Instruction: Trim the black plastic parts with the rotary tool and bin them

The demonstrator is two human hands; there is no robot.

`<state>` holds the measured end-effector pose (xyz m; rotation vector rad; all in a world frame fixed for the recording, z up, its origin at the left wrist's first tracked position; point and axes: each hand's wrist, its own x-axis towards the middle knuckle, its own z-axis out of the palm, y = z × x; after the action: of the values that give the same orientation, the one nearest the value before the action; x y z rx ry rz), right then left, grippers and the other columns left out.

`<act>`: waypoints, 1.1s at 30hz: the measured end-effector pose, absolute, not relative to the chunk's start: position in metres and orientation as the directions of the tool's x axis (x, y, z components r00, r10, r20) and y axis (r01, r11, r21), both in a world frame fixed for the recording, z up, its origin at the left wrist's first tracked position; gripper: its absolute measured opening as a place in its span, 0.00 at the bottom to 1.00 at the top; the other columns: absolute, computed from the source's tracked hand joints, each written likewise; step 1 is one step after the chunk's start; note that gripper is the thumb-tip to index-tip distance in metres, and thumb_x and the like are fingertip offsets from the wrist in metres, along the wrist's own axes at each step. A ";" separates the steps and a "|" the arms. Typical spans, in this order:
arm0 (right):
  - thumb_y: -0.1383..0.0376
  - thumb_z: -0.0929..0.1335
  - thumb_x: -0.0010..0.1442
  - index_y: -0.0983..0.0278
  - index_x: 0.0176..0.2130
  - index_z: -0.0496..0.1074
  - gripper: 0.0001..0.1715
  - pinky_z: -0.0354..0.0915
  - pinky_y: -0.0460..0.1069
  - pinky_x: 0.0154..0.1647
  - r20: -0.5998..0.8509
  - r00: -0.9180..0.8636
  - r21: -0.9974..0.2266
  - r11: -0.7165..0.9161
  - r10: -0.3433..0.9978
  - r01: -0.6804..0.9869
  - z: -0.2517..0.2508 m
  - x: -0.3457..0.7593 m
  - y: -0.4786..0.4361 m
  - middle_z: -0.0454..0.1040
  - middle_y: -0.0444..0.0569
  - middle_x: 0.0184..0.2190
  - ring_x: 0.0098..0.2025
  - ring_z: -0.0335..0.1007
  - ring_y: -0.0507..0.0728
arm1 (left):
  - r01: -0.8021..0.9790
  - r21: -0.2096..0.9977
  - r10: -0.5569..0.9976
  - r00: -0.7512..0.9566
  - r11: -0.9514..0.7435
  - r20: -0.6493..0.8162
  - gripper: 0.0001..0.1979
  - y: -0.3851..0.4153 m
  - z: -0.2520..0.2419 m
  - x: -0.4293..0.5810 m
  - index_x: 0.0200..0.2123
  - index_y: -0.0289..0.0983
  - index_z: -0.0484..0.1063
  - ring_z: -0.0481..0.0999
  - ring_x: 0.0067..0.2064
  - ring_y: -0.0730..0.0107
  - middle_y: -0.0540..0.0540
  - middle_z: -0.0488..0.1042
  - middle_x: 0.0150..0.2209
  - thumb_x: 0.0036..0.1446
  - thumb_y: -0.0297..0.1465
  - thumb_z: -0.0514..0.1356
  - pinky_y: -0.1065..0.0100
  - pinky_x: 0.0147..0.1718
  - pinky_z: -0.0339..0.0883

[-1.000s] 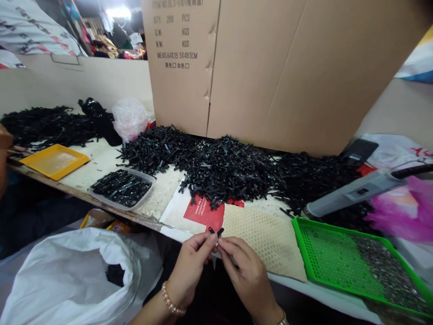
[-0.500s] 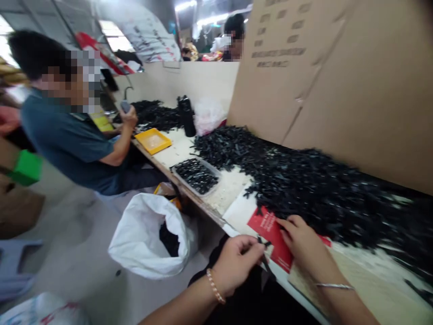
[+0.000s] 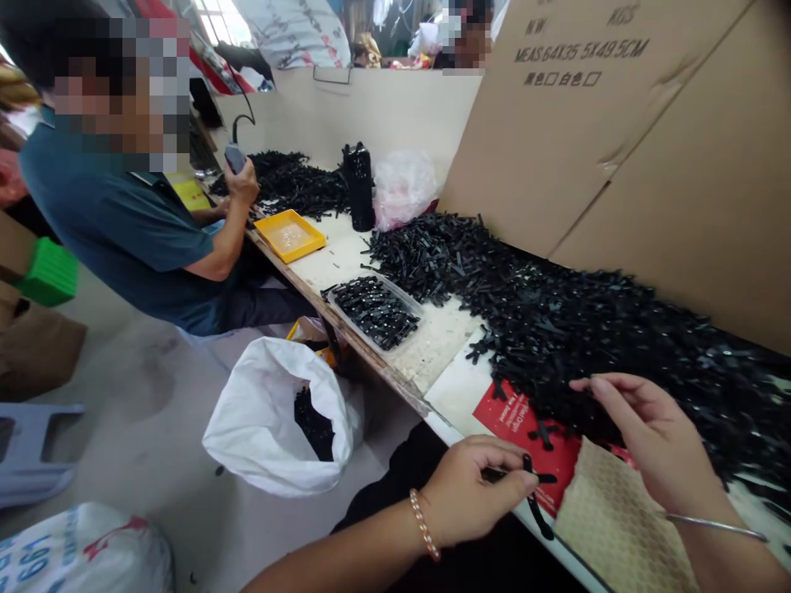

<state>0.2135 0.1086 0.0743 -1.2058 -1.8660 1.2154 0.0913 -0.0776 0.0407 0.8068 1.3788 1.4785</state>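
Note:
My left hand (image 3: 479,486), with a beaded bracelet at the wrist, pinches a small black cross-shaped piece (image 3: 539,511) at the table's front edge. Its flat arms stick out past my thumb and fingertips. My right hand (image 3: 648,428) is over the front of a large heap of similar black pieces (image 3: 556,321). Its thumb and forefinger are close together; whether anything is between them I cannot make out. Between the hands lies a red printed sheet (image 3: 525,428) with another black cross-shaped piece (image 3: 544,434) on it. A textured tan pad (image 3: 618,519) sits under my right forearm.
A clear tray (image 3: 401,290) of black pieces and a yellow tray (image 3: 309,245) stand along the table. An open white sack (image 3: 247,436) is on the floor. Cardboard (image 3: 648,165) backs the heap. A co-worker (image 3: 124,222) sits at the left, holding a grey tool (image 3: 236,158).
My right hand has moved right and away from the red sheet, over the heap. A black cross-shaped piece now shows on the sheet. My left hand keeps its pinch. The view has shifted slightly.

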 end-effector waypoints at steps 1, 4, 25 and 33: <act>0.42 0.72 0.47 0.61 0.35 0.71 0.27 0.68 0.51 0.35 0.030 -0.400 -0.917 0.184 0.916 0.353 0.075 0.215 0.103 0.75 0.57 0.35 0.37 0.72 0.61 | -0.226 0.973 0.926 -0.358 0.040 -0.121 0.12 -0.077 0.043 0.092 0.30 0.36 0.78 0.73 0.47 0.59 0.39 0.77 0.45 0.50 0.40 0.63 0.65 0.48 0.62; 0.43 0.74 0.44 0.62 0.34 0.72 0.28 0.71 0.51 0.31 0.059 -0.457 -0.904 0.241 0.887 0.352 0.074 0.226 0.073 0.74 0.53 0.29 0.31 0.72 0.61 | -0.363 0.931 0.934 -0.320 0.033 -0.157 0.13 -0.079 0.052 0.095 0.28 0.36 0.78 0.71 0.52 0.56 0.39 0.74 0.50 0.50 0.41 0.65 0.61 0.54 0.58; 0.53 0.73 0.56 0.64 0.39 0.76 0.18 0.73 0.51 0.43 -0.008 -0.612 -0.998 0.031 0.791 0.053 0.075 0.300 -0.007 0.76 0.53 0.37 0.39 0.74 0.59 | -0.425 0.891 0.911 -0.285 0.159 -0.298 0.18 -0.100 0.077 0.150 0.35 0.35 0.81 0.74 0.43 0.60 0.40 0.78 0.42 0.47 0.44 0.67 0.67 0.39 0.70; 0.56 0.75 0.53 0.61 0.48 0.70 0.26 0.72 0.50 0.41 -0.024 -0.584 -0.987 -0.113 0.811 -0.116 0.072 0.301 -0.018 0.73 0.49 0.39 0.39 0.72 0.56 | -0.487 0.838 0.878 -0.256 0.245 -0.405 0.19 -0.103 0.080 0.164 0.32 0.34 0.81 0.76 0.37 0.64 0.42 0.79 0.34 0.41 0.43 0.71 0.69 0.38 0.72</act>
<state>0.3009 -0.0176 0.0722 -0.7899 -1.4903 1.7734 0.1638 -0.1034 0.0798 0.4276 1.2444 1.3699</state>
